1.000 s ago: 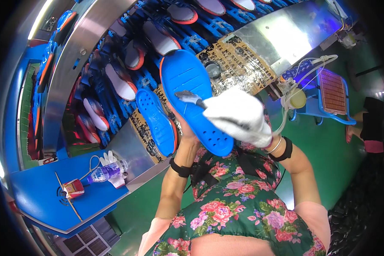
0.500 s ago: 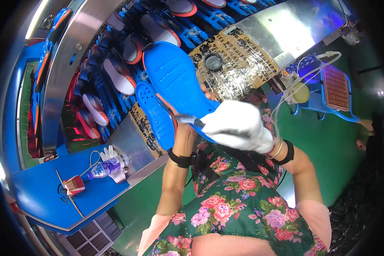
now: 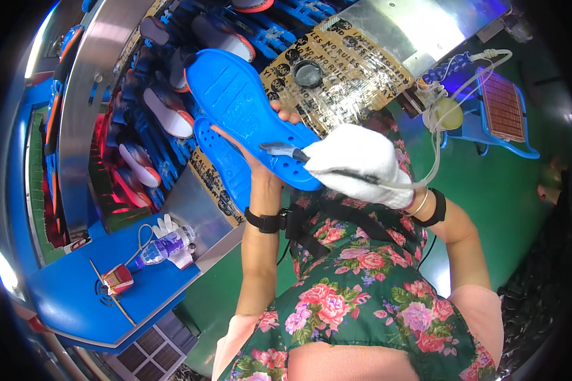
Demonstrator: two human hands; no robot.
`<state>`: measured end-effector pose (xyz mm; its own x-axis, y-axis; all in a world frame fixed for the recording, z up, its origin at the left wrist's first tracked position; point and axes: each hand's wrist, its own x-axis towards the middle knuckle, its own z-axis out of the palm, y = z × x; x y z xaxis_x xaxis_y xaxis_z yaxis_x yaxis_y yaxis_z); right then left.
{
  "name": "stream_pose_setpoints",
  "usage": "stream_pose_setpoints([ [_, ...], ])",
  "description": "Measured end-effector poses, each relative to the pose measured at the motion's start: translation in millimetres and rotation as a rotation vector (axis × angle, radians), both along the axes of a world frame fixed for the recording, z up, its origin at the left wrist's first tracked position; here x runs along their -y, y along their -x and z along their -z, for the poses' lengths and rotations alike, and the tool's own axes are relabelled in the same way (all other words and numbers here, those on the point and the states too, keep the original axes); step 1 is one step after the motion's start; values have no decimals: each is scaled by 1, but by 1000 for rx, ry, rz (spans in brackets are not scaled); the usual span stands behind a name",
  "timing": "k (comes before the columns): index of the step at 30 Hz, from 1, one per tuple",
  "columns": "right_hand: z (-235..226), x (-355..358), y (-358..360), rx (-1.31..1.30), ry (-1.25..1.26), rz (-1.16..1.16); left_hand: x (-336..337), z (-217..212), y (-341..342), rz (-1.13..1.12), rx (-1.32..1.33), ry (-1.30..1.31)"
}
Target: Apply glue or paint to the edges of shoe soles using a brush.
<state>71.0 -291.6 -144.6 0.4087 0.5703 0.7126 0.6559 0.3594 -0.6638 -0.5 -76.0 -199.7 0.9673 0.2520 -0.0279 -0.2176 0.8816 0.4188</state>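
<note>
My left hand (image 3: 261, 171), bare, grips a pair of blue shoe soles (image 3: 225, 86). Its thumb side lies between the two soles, and fingertips curl over the upper sole's right edge. The second sole (image 3: 224, 159) sits lower and to the left, partly covered. My right hand (image 3: 356, 164), in a white glove, is closed around a brush (image 3: 285, 150) with a dark grey tip and black collar. The tip is over the holed heel end of the upper sole; whether it touches, I cannot tell. A clear hose (image 3: 435, 162) runs from the gloved hand to the right.
Several white-and-orange soles (image 3: 168, 113) rest on blue racks at the upper left. A black ring-shaped dish (image 3: 307, 74) stands on a taped cardboard sheet (image 3: 356, 79). The blue side table (image 3: 63, 279) holds a bottle (image 3: 165, 246), a red cup (image 3: 117, 279) and a glove. A blue-framed stool (image 3: 502, 105) stands right.
The soles in my left hand have shifted up and left and turned, showing more of the upper sole's holed heel. The brush tip has moved up slightly, now over that heel.
</note>
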Motion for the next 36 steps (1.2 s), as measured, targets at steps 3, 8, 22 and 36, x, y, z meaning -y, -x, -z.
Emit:
stream_pose_setpoints([
  [3, 5, 3, 16, 195, 17, 26, -1, -4, -3, 27, -3, -48],
  [8, -4, 7, 9, -247, 21, -259, -6, -18, 0, 91, -60, 117],
  [22, 12, 8, 1, 171, 55, -224, -26, -31, -19, 497, -138, -143],
  [36, 10, 20, -16, -1284, 147, -283, -39, 17, -9, 174, -131, -61],
])
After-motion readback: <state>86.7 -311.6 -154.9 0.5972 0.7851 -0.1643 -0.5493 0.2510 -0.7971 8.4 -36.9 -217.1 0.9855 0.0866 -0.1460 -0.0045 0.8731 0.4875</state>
